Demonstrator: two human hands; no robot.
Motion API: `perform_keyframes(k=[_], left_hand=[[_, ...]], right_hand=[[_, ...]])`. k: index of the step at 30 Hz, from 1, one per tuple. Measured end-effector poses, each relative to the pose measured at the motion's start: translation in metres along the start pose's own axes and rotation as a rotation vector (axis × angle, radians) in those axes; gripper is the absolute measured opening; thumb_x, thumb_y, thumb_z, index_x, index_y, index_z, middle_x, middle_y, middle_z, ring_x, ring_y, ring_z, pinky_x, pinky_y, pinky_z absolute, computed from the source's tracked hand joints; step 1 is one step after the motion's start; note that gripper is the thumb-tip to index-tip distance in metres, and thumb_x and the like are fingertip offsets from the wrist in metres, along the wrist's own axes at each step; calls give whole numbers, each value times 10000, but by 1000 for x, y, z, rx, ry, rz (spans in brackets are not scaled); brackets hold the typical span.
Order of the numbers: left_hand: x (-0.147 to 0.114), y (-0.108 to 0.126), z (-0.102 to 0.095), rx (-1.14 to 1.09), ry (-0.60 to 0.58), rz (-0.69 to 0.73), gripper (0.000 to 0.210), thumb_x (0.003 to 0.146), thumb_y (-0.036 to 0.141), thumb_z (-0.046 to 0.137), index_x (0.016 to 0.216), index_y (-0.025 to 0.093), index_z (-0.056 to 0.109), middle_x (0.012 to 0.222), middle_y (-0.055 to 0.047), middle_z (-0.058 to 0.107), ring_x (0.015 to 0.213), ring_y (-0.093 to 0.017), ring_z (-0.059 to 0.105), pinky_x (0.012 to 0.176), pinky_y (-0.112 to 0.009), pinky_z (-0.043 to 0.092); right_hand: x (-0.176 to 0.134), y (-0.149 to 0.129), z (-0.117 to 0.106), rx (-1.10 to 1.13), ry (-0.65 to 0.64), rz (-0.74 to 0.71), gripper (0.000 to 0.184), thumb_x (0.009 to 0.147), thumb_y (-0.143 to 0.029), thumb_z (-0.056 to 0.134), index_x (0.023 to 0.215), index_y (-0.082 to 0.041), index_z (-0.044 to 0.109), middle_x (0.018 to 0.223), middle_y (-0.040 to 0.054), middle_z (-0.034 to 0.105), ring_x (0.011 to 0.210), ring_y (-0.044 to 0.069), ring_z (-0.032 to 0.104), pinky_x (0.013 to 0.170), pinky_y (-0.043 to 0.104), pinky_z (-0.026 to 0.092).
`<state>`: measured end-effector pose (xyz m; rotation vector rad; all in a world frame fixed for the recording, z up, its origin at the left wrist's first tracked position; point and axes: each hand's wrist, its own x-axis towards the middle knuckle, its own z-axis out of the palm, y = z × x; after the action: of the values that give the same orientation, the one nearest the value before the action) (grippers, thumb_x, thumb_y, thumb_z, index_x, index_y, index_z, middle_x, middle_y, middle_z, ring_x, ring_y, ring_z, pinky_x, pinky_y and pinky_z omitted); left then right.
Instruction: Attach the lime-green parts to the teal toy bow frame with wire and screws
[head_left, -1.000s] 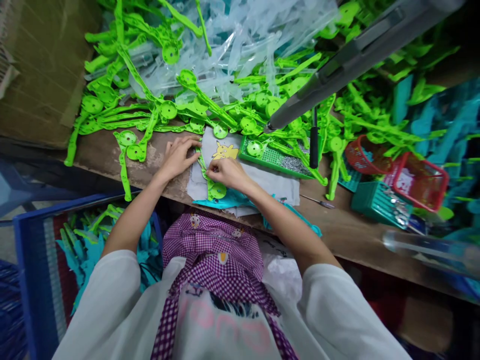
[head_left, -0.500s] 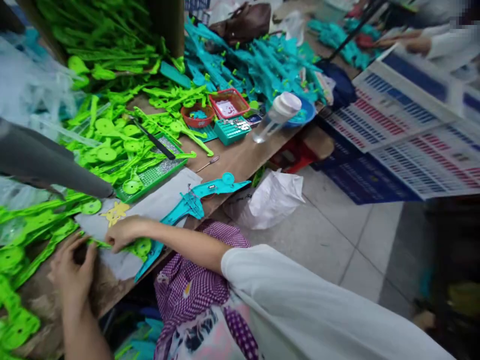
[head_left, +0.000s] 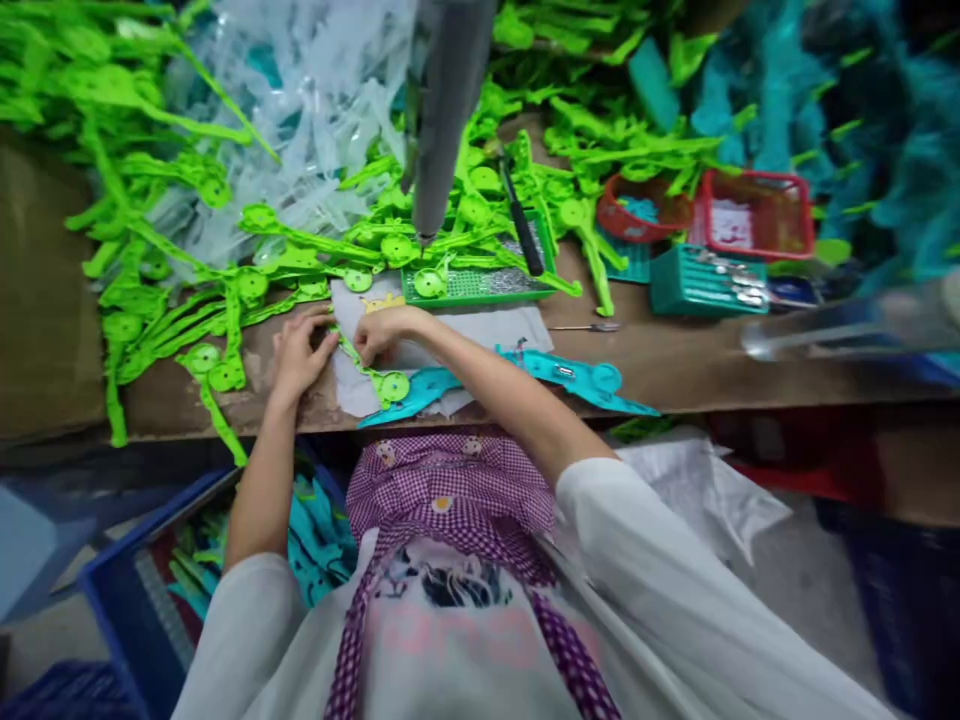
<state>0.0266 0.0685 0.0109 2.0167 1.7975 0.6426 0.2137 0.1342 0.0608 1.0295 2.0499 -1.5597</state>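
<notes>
A long green plastic part with a round disc end lies on a pale sheet at the table's front. My left hand is at its far end, thumb and fingertips curled about the tip. My right hand is closed over the part's middle, its fingertips bent down and hidden. Below my right forearm lies a turquoise plastic part with a small metal piece in it. Just behind my right hand is a yellow cartoon shape. A grey tool hangs point down above the work.
Green parts and clear plastic pieces are heaped behind. A green tray of small metal bits has a black-handled tool across it. Red baskets, a turquoise box, a thin metal tool and a blurred bottle are rightward.
The view has swung left and levelled out, now facing the bench squarely. Both hands stay by the green part, in much the same pose.
</notes>
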Motion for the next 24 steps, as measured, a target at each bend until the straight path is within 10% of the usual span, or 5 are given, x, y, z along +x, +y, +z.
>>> perform_keyframes(k=[24], left_hand=[[-6,-1,4,33,-18,-6,281,925,413,545,1165,288,620,1384,-25,587,1218,-280,509,969,-444,341]], right_hand=[[-11,-16,20,-339,197,159,167,785,-239,661,887,-114,703,615,52,670,700,194,659,661,279,462]])
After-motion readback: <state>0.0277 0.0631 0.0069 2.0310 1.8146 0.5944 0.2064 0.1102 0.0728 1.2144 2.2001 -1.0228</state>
